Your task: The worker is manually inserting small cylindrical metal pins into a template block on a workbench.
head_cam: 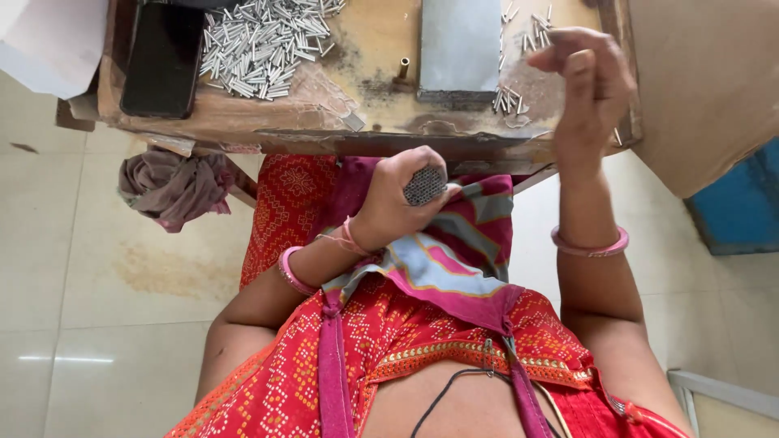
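My left hand [395, 199] is closed around a tight bundle of small metal tubes [424, 185], ends facing up, held over my lap just below the edge of the wooden table [268, 118]. My right hand [586, 85] is raised over the table's right side, fingers curled and pinched together; whether it holds a tube I cannot tell. A few loose tubes [510, 99] lie under it beside a grey metal block [459, 49]. A large heap of metal tubes [264, 40] lies on the table's left part.
A black phone [162, 58] lies at the table's left end. A short brass peg [403, 67] stands near the block. A crumpled cloth [174, 186] hangs below the table. A cardboard sheet [702, 89] and a blue box [742, 203] stand at right on the tiled floor.
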